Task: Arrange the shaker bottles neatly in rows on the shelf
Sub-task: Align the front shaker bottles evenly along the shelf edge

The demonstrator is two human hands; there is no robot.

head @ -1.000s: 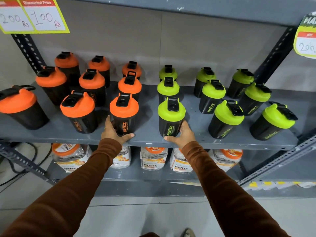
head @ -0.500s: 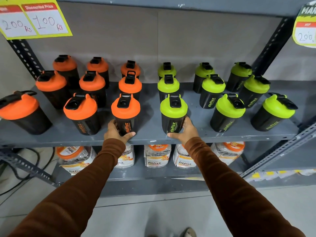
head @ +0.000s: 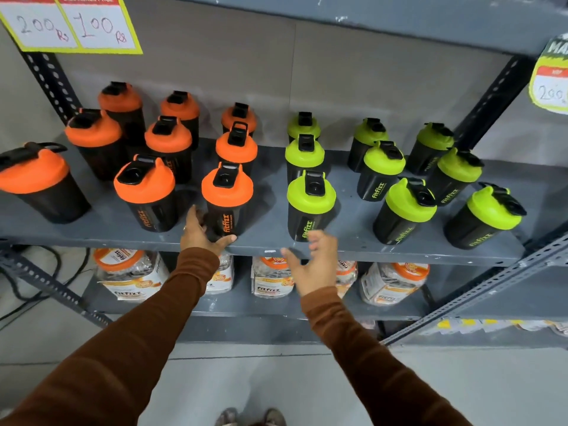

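Black shaker bottles stand on the grey shelf [head: 270, 241]: several with orange lids on the left, several with green lids on the right. My left hand [head: 199, 233] wraps the base of the front orange-lidded bottle [head: 227, 199] near the shelf's front edge. My right hand [head: 313, 261] hovers open just below and in front of the front green-lidded bottle [head: 310, 204], apart from it, slightly blurred. One orange-lidded bottle [head: 37, 182] stands alone at the far left, and a green-lidded bottle [head: 488, 213] leans at the far right.
Slotted metal uprights [head: 52, 84] frame the shelf. Price cards [head: 70, 23] hang from the shelf above. Clear jars with orange lids [head: 129, 272] fill the lower shelf. A second rack's rail [head: 479, 290] juts in at the right. Grey floor lies below.
My right hand has let go of the front green-lidded bottle and pulled back toward me, fingers spread. My left hand still holds the front orange-lidded bottle.
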